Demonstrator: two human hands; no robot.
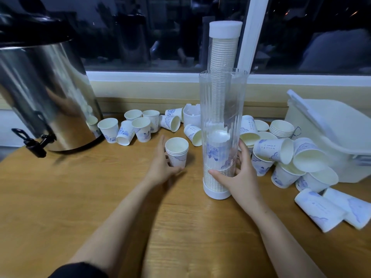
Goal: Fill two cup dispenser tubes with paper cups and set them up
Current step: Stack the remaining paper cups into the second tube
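Dispenser tube (222, 109), tall and open-topped, could tip if the right hand (241, 177) gripping its base loosens while the left hand (162, 165), curled round 1 cup stack (177, 152), loads it.

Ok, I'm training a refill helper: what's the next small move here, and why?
Probably lift the small cup stack in the left hand and drop it into the open-topped clear tube, which the right hand steadies; it looks only partly filled.
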